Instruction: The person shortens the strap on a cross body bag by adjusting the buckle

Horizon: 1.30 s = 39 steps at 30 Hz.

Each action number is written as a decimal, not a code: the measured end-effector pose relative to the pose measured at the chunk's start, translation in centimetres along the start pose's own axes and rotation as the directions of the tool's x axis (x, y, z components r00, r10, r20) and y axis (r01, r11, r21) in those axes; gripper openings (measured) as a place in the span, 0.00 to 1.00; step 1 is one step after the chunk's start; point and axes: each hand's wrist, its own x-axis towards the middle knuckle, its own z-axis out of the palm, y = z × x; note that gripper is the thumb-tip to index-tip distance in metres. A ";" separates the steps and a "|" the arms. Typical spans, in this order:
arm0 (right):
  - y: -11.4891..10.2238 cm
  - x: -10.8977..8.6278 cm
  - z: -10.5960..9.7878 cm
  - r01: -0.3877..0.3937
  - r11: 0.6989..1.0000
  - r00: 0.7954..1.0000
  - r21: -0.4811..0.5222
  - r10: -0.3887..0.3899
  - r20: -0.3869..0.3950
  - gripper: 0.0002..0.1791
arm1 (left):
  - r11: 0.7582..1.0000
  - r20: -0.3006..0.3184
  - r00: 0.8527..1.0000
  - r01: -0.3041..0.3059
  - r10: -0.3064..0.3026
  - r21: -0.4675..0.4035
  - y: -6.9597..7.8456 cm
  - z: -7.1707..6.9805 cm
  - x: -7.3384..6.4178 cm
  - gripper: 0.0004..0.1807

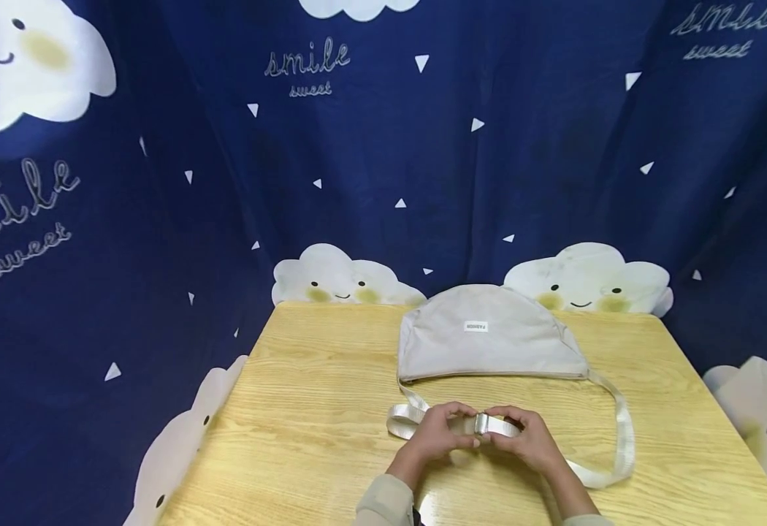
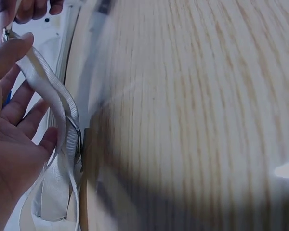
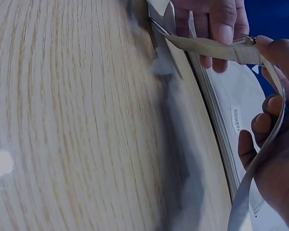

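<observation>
A pale beige shoulder bag [image 1: 489, 343] with a small label lies on the table, and its webbing strap [image 1: 624, 438] loops toward me. In front of the bag, my left hand [image 1: 437, 434] pinches the strap beside a metal slider buckle [image 1: 481, 424]. My right hand [image 1: 529, 443] pinches the strap at the buckle's other side, thumb and forefinger close to the metal. The right wrist view shows the strap running down past the right palm [image 3: 279, 159]. A second metal ring [image 2: 76, 132] hangs on the strap below the left hand in the left wrist view.
The wooden table [image 1: 318, 409] has its far edge against a dark blue curtain [image 1: 370, 146] printed with clouds and triangles. A strap loop [image 1: 402, 421] lies left of the left hand. Light glares off the tabletop near me.
</observation>
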 end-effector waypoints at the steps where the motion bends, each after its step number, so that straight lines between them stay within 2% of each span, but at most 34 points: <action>1: 0.1 0.0 0.0 0.003 1.000 1.000 0.011 -0.003 0.003 0.21 | 1.000 0.000 1.000 0.006 -0.006 -0.012 0.0 0.0 0.0 0.22; 10: 0.3 -0.2 -0.1 0.023 0.999 1.000 0.046 -0.024 0.014 0.20 | 0.999 -0.032 0.999 -0.041 0.041 -0.022 0.1 -0.4 -0.2 0.23; 18: 0.0 -0.7 -0.4 -0.018 1.000 0.997 0.013 0.017 0.073 0.19 | 0.998 -0.037 0.999 -0.007 0.004 -0.068 0.4 -0.2 -0.7 0.24; 24: 0.1 -0.8 -0.2 -0.029 1.000 0.996 -0.003 0.029 0.084 0.20 | 0.997 -0.049 0.998 0.027 -0.031 -0.078 0.2 0.0 -1.0 0.23; 30: -0.5 -0.8 0.2 -0.041 0.998 0.994 0.039 0.036 0.099 0.21 | 0.998 -0.057 0.998 0.038 -0.041 -0.050 0.0 -0.3 -1.2 0.25; 35: -1.0 -1.1 0.1 -0.054 0.998 0.994 0.024 0.051 0.096 0.22 | 0.997 -0.049 0.998 0.043 -0.046 -0.061 -0.2 -0.2 -1.5 0.25; 39: -1.1 -1.1 -0.2 -0.030 1.000 0.993 0.002 0.029 0.114 0.22 | 0.998 -0.068 0.997 0.032 -0.036 -0.058 -0.4 -0.1 -1.6 0.23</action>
